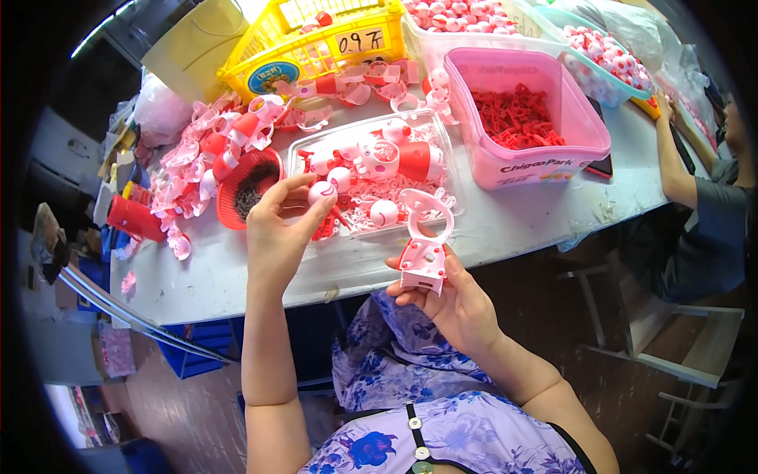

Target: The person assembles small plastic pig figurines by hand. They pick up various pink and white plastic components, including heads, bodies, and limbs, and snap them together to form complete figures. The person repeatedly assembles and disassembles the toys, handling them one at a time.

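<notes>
My left hand (pixel 278 229) is raised over the front left corner of a clear plastic tray (pixel 450 150), pinching a small white-and-pink ball (pixel 322 192) with a curved red mark between thumb and fingertips. In front of the table edge, my right hand (pixel 464 312) grips a pink plastic toy shell (pixel 423 267) with red dots and a round open ring standing up from it. Inside the tray lie a pink-and-red toy figure body (pixel 414 160), loose balls (pixel 384 212) and many small pale pink and red pieces. Beside my left hand stands a red bowl (pixel 227 207) of small dark pieces.
A pink tub (pixel 466 146) of red parts stands right of the tray. Behind are a yellow basket (pixel 272 47) and bins of balls, including a teal basin (pixel 588 83). Pink shells (pixel 185 154) are heaped at left. At far right sits another person (pixel 703 197).
</notes>
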Available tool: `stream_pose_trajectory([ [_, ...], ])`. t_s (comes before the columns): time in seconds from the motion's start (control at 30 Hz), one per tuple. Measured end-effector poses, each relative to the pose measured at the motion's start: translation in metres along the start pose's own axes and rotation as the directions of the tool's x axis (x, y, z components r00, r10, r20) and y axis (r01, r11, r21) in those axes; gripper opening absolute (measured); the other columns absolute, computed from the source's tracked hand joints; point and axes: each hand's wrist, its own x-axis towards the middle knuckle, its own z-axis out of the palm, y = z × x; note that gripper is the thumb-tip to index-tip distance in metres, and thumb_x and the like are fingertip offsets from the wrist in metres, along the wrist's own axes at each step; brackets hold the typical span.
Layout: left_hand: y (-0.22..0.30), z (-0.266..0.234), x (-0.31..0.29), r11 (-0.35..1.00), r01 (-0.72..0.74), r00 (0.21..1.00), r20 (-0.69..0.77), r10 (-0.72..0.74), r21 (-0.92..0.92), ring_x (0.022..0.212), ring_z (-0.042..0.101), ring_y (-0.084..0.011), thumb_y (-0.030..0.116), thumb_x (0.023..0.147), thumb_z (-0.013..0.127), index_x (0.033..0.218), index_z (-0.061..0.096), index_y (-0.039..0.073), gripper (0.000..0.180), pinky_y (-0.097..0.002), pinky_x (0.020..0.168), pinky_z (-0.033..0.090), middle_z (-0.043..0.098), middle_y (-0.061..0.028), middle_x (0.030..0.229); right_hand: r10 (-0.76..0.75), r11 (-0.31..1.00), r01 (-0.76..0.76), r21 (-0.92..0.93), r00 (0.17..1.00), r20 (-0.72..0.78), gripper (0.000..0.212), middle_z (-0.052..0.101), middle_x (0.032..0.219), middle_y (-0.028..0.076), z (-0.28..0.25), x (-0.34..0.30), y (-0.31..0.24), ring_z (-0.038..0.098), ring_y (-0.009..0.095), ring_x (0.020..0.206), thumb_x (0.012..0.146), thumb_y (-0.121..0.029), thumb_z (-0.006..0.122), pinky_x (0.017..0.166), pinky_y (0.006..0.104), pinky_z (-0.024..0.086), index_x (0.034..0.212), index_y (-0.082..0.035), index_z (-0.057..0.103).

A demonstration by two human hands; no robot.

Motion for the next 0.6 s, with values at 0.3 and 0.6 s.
stream_pose_trajectory([
  [0.3, -0.008, -0.019, -0.032, 0.88, -0.077, 0.995, -0.095, 0.036, -0.468, 0.094, 0.06, -0.0133, -0.004, 0.08, 0.068, 0.115, 0.053, -0.004, 0.038, -0.0258, 0.083, 0.05, 0.061, -0.0098, 0.103, 0.022, 1.0, -0.022, 0.01, 1.0, -0.02, 0.051, 0.049, 0.128, 0.022, 0.005, 0.001, 0.002, 0.06, 0.027, 0.103, 0.101, -0.033, 0.032, 0.089, 0.0354, 0.048, 0.143, -0.007, 0.022],
  [0.6, -0.068, -0.048, -0.152, 0.92, -0.16, 0.934, -0.248, 0.258, 0.357, 0.093, 0.056, -0.0169, -0.007, 0.07, 0.076, 0.109, 0.061, 0.001, 0.043, -0.0262, 0.083, 0.049, 0.052, -0.0085, 0.105, 0.007, 0.998, -0.008, -0.068, 1.0, -0.017, 0.051, 0.049, 0.127, 0.025, 0.008, 0.004, 0.006, 0.06, 0.027, 0.103, 0.101, -0.036, 0.027, 0.089, 0.0352, 0.046, 0.139, -0.002, 0.028],
])
